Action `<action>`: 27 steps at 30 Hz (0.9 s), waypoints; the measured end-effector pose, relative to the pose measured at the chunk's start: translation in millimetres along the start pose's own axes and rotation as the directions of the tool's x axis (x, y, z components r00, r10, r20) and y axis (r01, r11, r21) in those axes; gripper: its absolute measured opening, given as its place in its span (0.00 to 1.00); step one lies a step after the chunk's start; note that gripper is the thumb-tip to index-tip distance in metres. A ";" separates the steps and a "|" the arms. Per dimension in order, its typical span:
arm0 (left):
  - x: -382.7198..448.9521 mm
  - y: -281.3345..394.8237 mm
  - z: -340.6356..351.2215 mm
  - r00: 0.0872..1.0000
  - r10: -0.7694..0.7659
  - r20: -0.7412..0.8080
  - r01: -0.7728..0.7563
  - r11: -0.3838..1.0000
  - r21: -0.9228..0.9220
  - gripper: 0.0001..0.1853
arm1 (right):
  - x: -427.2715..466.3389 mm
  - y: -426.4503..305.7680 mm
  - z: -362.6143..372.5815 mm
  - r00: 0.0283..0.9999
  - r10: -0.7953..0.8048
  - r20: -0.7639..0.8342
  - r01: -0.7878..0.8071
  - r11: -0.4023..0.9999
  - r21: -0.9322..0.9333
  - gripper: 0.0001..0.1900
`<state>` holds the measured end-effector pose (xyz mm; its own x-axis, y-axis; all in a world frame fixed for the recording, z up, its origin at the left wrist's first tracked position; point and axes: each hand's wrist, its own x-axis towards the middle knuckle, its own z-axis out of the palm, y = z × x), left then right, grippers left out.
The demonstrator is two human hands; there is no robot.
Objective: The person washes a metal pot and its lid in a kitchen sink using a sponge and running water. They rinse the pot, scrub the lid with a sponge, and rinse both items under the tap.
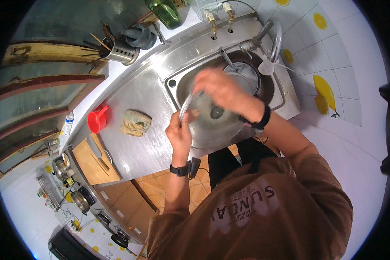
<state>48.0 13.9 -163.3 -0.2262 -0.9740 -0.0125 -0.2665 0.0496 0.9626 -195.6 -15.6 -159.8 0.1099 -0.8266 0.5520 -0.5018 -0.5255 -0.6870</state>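
Observation:
My left hand (180,133) grips the lower edge of a thin round lid or dish (186,105), held tilted nearly edge-on over the left side of the steel sink (201,139). Blurred by motion, my right hand (219,87) is at the upper end of that piece; whether its fingers hold anything is hidden. Behind the right hand, a round pan or lid with a handle (252,73) lies in the sink. The drain (217,111) shows in the basin floor below my hands.
The curved faucet (276,39) rises at the sink's back right, with a white strainer-like item (266,67) by it. On the steel counter lie a folded cloth (136,123), a red plastic dipper (97,121), and a wooden cutting board (91,162) with a knife (97,152).

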 end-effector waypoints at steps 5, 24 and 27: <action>-7.6 -7.1 2.0 0.997 -0.008 -0.074 0.004 0.999 -0.053 0.09 | -26.4 20.4 -10.9 0.917 0.374 -0.141 -0.339 0.914 0.225 0.14; 0.5 16.0 -4.3 1.000 -0.019 -0.021 0.021 0.993 0.113 0.10 | -3.1 -16.6 21.5 0.999 -0.039 -0.006 0.039 0.999 -0.010 0.13; -6.7 11.8 -12.6 0.975 -0.073 -0.211 0.027 0.977 -0.212 0.14 | -35.9 40.6 -5.7 0.878 0.403 -0.257 -0.353 0.910 0.219 0.11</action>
<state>58.1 18.2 -148.4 -0.0029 -0.9997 -0.0252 -0.0683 -0.0249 0.9974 -224.8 -6.1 -204.8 -0.3263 -0.8860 0.3295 -0.3070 -0.2303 -0.9234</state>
